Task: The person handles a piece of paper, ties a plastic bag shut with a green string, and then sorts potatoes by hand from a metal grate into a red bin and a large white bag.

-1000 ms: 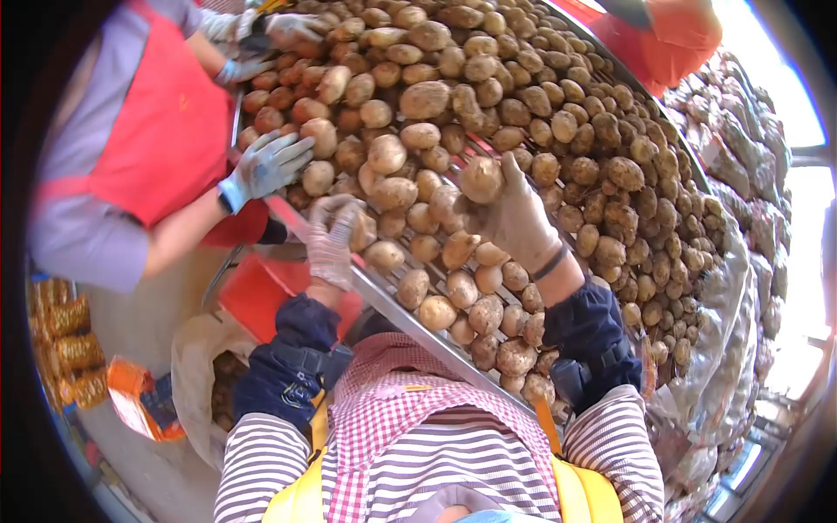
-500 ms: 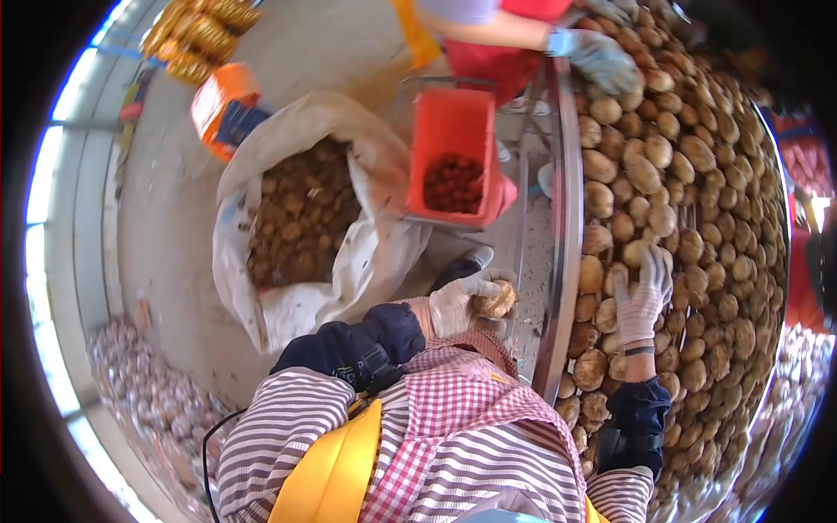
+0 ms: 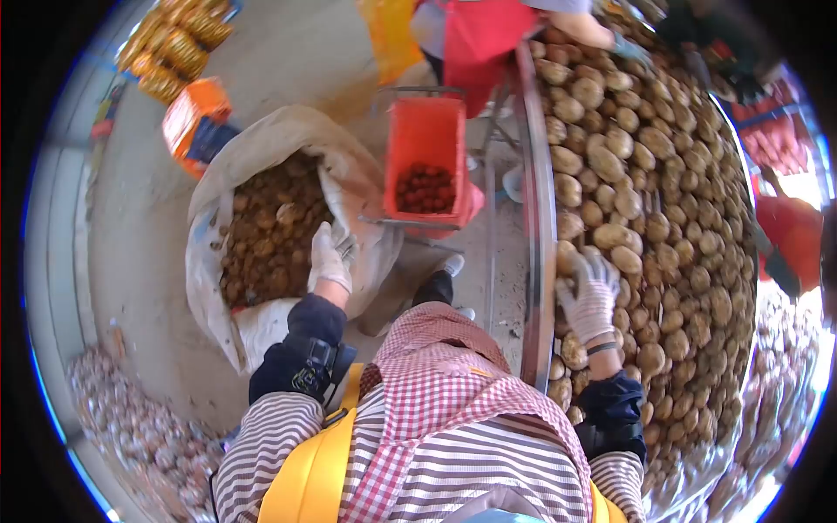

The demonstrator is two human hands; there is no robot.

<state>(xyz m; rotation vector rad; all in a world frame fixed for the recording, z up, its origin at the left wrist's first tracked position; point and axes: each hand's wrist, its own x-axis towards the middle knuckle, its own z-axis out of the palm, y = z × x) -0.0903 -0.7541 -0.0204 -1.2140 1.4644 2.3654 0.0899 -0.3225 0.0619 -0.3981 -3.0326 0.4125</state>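
My left hand (image 3: 331, 260), in a whitish glove, is over the near right side of a large white sack (image 3: 205, 270). Its fingers are stretched out, and no potato shows in them. Inside the sack lie many brown potatoes (image 3: 270, 222), one of them paler than those around it. My right hand (image 3: 591, 296), gloved too, rests on the potatoes (image 3: 658, 301) spread over the sorting table near its metal edge (image 3: 539, 218). Thumb and fingers are apart there, beside a potato (image 3: 567, 259); what lies under the palm is hidden.
A red crate (image 3: 427, 131) with small dark red items stands on a frame between sack and table. Further off, a co-worker in a red apron (image 3: 479, 52) reaches onto the potatoes. An orange box (image 3: 196, 122), filled yellow net bags (image 3: 179, 52) and bagged goods (image 3: 139, 427) surround the floor.
My left hand has swung left from my body to the sack, and the potato it held no longer shows in it. My right hand has shifted nearer the table edge. The view has turned slightly.
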